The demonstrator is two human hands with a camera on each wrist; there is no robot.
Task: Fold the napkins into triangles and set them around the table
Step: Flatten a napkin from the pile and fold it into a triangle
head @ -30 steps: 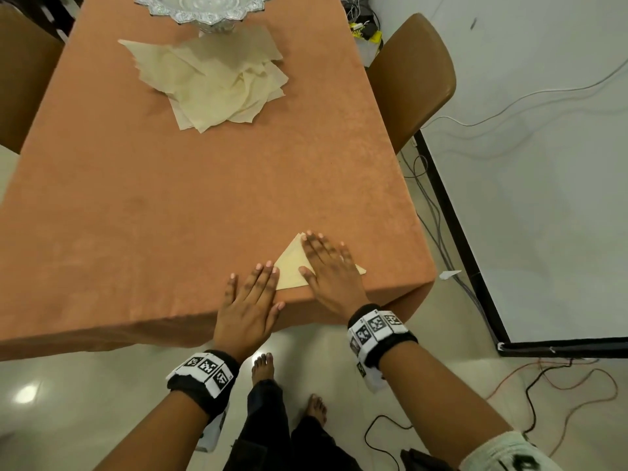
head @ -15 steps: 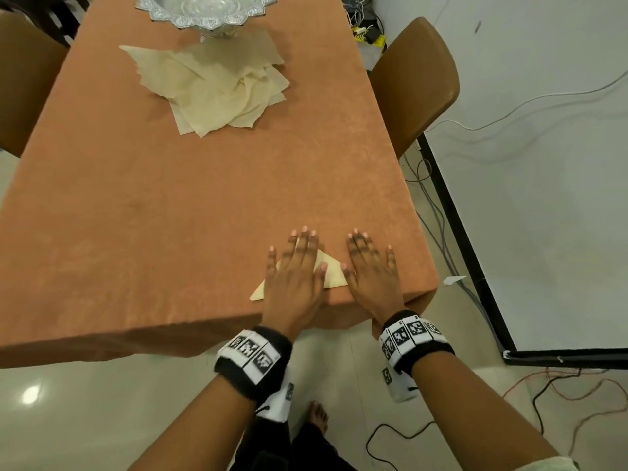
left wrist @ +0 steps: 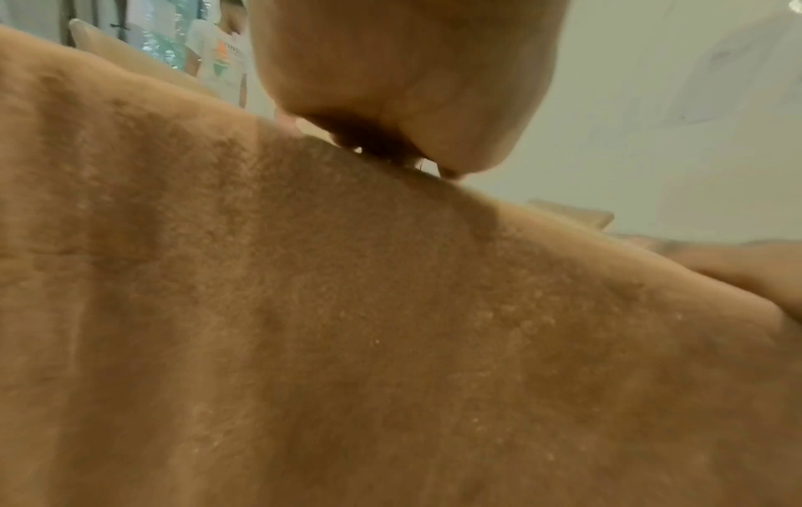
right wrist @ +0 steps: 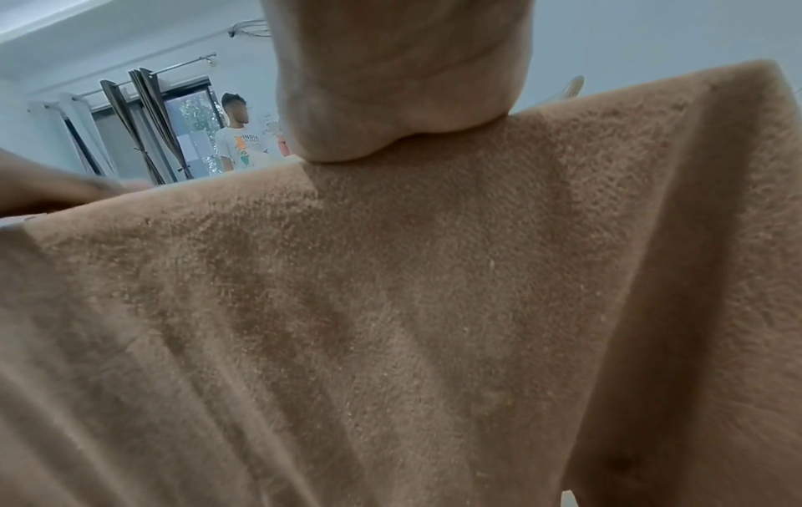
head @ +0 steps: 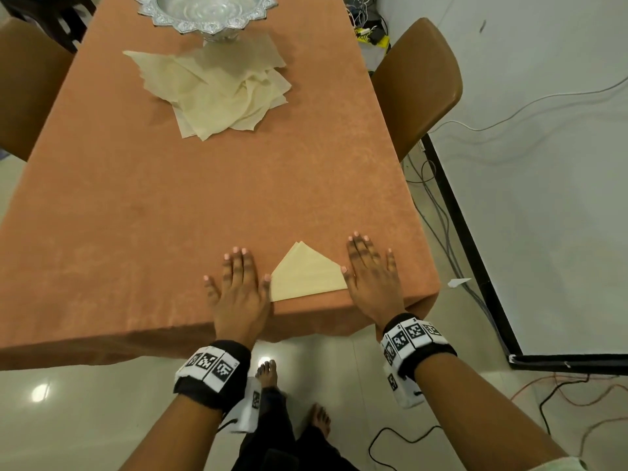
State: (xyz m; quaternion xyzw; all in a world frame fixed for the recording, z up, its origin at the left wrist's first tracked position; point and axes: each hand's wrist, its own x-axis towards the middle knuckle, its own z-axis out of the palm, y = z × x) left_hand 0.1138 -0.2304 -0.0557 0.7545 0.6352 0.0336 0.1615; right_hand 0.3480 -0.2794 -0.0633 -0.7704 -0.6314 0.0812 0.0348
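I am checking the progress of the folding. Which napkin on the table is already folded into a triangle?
The single napkin near the table's front edge, lying between the left hand and right hand. The other napkins lie flat in a loose pile beside the silver bowl.

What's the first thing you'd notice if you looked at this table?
A small folded napkin, cream and pointed, lies near the table's front edge between the flat left hand and right hand. Farther back sits a messy pile of unfolded napkins, just before a shiny silver bowl.

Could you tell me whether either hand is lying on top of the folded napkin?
No, the left hand and right hand lie flat beside the folded napkin.
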